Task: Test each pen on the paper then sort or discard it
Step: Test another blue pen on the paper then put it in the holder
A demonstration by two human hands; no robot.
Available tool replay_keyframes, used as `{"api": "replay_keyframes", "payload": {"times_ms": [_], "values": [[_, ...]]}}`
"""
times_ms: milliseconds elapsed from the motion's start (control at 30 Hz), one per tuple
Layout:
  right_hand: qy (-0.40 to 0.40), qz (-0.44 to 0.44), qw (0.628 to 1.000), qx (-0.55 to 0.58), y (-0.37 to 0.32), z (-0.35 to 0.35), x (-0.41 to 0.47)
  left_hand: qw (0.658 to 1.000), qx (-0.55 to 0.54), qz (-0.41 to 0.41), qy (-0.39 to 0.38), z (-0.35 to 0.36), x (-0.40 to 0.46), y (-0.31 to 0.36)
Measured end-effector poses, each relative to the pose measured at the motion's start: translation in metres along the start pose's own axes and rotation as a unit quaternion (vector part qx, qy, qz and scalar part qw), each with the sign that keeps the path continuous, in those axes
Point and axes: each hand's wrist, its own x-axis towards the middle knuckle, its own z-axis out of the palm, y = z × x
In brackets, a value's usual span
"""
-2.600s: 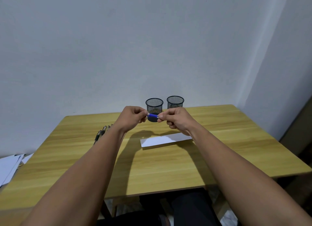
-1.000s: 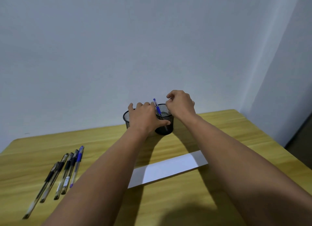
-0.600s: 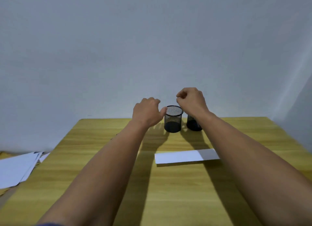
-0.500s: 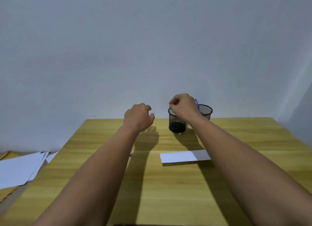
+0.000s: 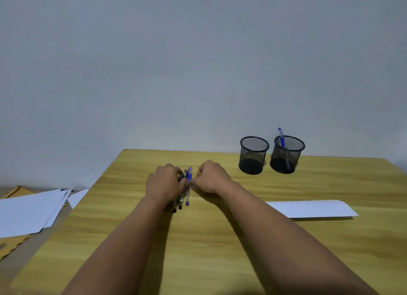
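Right hand [image 5: 211, 178] grip pinching blue pen [image 5: 188, 188]; left hand [image 5: 164, 183] grip unclear, hiding pens [image 5: 179, 203].

Single head-worn wide-angle view, facing forward and down over the bench [image 5: 220, 239], close above both outstretched forearms, wall beyond

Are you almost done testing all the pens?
Not nearly. One blue pen already stands in the right cup; the left cup looks empty. The right hand is pinching the next blue pen from the row, with the left hand over the dark pens. Those lie untested, away from the paper.
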Motion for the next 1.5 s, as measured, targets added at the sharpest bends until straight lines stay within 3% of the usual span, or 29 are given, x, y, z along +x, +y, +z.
{"api": "replay_keyframes", "payload": {"times_ms": [267, 367, 500, 667, 767, 867, 933, 1067, 1233, 1433, 1500], "values": [[0.033, 0.020, 0.990, -0.136, -0.011, 0.010, -0.001, 1.000, -0.017, 0.001, 0.025, 0.008, 0.000, -0.010], [0.044, 0.020, 0.990, -0.133, -0.006, 0.000, -0.007, 0.999, -0.007, 0.022, 0.046, 0.008, -0.001, -0.009], [0.029, -0.002, 0.999, 0.028, 0.011, -0.025, -0.014, 0.995, -0.002, 0.072, 0.067, -0.001, -0.003, 0.003], [0.019, -0.004, 0.977, 0.215, 0.027, -0.078, -0.043, 0.985, -0.020, 0.122, 0.116, -0.023, -0.007, 0.035], [0.055, 0.008, 0.940, 0.337, 0.038, -0.103, -0.058, 0.979, -0.022, 0.148, 0.136, -0.037, -0.010, 0.058], [0.105, 0.026, 0.876, 0.470, 0.047, -0.116, -0.067, 0.969, -0.058, 0.192, 0.141, -0.051, -0.019, 0.086], [0.101, 0.023, 0.852, 0.513, 0.051, -0.120, -0.071, 0.967, -0.078, 0.211, 0.120, -0.053, -0.025, 0.104], [0.151, 0.057, 0.894, 0.417, 0.064, -0.116, -0.076, 0.964, -0.189, 0.186, -0.031, -0.050, -0.034, 0.134], [0.199, 0.135, 0.898, 0.369, 0.080, -0.110, -0.077, 0.939, -0.269, 0.162, -0.141, -0.051, -0.044, 0.161], [0.215, 0.168, 0.876, 0.397, 0.077, -0.107, -0.062, 0.906, -0.360, 0.096, -0.201, -0.057, -0.042, 0.166], [0.270, 0.186, 0.856, 0.400, 0.082, -0.116, -0.054, 0.892, -0.341, 0.098, -0.280, -0.058, -0.046, 0.160]]}}
